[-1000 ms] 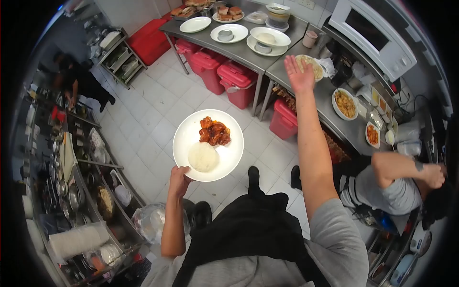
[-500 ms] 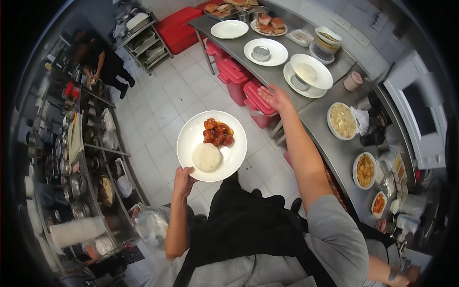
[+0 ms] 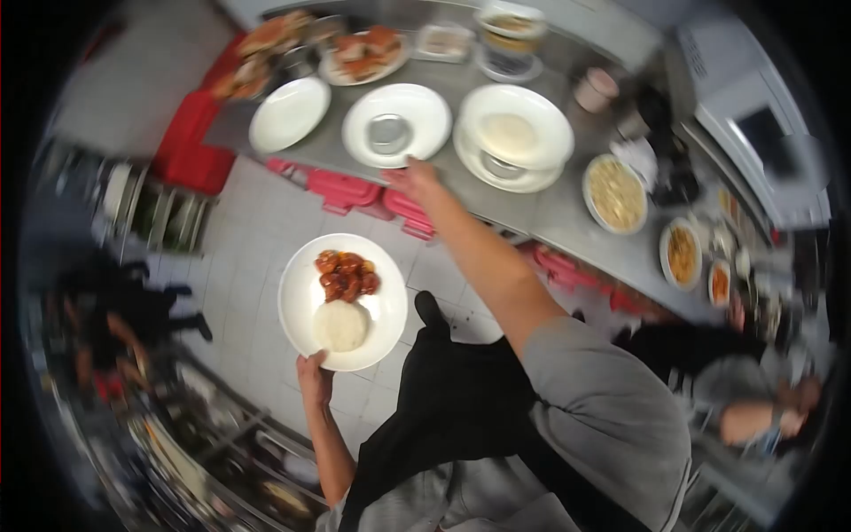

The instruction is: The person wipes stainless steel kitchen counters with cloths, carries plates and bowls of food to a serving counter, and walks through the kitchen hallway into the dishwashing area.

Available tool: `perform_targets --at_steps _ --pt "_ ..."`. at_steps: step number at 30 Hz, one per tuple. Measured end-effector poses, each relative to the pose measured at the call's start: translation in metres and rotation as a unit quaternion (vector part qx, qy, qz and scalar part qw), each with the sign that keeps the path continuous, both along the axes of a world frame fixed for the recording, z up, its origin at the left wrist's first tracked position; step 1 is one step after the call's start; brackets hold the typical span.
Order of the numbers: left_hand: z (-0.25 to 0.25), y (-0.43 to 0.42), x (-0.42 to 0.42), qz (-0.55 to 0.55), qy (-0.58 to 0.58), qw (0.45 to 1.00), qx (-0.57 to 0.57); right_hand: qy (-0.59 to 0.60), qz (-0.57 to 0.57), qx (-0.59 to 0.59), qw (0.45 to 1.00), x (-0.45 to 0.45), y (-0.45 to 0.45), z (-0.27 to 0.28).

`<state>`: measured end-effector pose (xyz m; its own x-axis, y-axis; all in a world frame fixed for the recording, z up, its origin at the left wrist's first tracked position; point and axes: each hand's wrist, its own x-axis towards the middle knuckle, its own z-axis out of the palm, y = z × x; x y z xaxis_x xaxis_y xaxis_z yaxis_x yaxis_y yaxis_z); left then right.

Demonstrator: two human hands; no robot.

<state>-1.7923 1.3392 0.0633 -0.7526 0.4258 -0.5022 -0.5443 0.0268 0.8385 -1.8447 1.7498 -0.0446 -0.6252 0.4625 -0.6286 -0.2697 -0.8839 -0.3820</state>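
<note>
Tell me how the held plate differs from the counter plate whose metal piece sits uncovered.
The held plate carries glazed pieces and a white mound, likely rice; the counter plate bears a round metal piece. The held plate is in the left hand; the counter plate rests on the metal counter. Both plates are white.

Pale tiled floor [image 3: 244, 275], metal counter [image 3: 567, 211]; light wall [image 3: 612, 34]
</note>
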Motion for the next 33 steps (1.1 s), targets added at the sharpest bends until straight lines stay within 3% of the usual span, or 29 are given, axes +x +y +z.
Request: perform_targets --at_steps 3,5,7,9,11,13,16,19,26,28,33 --pt "-0.002 -0.002 -0.039 -0.038 0.011 0.998 -0.046 0.08 -0.03 0.001 0.996 0.009 -0.01 0.006" --pt "0.02 0.024 -0.05 -0.118 -0.008 0.993 -0.008 0.075 0.0 0.074 0.994 0.031 -0.017 0.018" --pt "0.024 0.042 -0.063 -0.181 -0.019 0.983 -0.027 0.064 0.067 0.14 0.986 0.074 -0.023 0.016" --pt "0.023 0.063 -0.071 -0.229 -0.027 0.972 -0.037 0.122 0.216 0.212 0.945 0.149 -0.025 -0.008" --pt "0.012 0.088 -0.066 -0.282 -0.05 0.958 -0.023 0.058 0.187 0.095 0.976 0.234 -0.033 0.038" --pt "0.009 0.116 -0.05 -0.324 -0.055 0.944 -0.001 0.058 0.011 0.103 0.993 0.305 -0.031 0.031" --pt "0.004 0.154 -0.02 -0.364 -0.095 0.926 -0.009 0.016 -0.237 0.104 0.966 0.373 -0.004 0.033" --pt "-0.007 0.18 0.016 -0.395 -0.107 0.913 0.008 -0.048 -0.335 0.05 0.94 0.401 0.037 0.038" --pt "-0.032 0.231 0.105 -0.405 -0.115 0.906 0.046 -0.075 -0.242 0.142 0.957 0.421 0.088 0.029" --pt "-0.043 0.241 0.117 -0.405 -0.107 0.906 0.054 -0.139 -0.254 0.147 0.946 0.425 0.086 0.028" --pt "-0.057 0.254 0.133 -0.403 -0.104 0.907 0.068 -0.172 -0.256 0.159 0.938 0.466 0.062 0.032"
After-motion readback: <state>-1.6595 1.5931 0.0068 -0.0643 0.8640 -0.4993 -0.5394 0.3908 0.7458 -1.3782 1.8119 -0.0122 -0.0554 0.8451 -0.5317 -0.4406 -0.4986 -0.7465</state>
